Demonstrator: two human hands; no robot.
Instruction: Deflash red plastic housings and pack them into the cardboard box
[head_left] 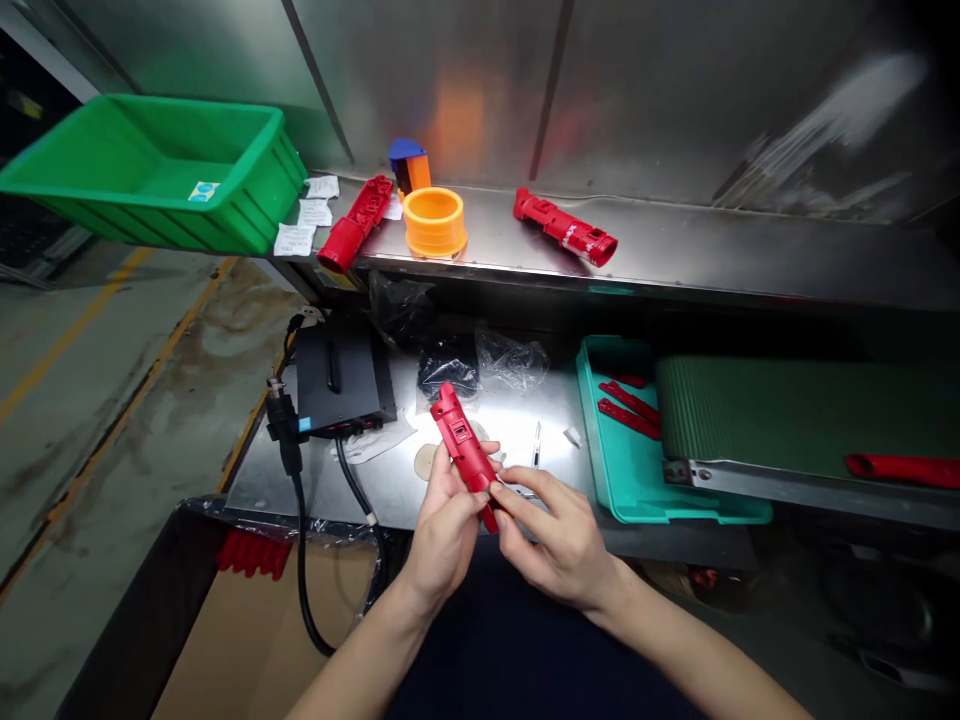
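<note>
A red plastic tool housing (463, 440) is held up at a slant over the metal bench, its far end pointing away from me. My left hand (448, 525) is closed around its lower part, with the thumb along the near side. At the near end, the bent fingers and thumb of my right hand (559, 535) grip the housing. Whether a small part sits between those fingertips is hidden. A utility knife (537, 445) and a small white scrap (572, 436) lie on the bench beyond my right hand.
On the shelf stand a green bin (277, 185), an orange ring (435, 235) and red housings (352, 228) (566, 228). A black box (341, 375) with cables is left. A turquoise tray (600, 450) holds red strips beside a green conveyor (787, 410). A carton (247, 640) stands lower left.
</note>
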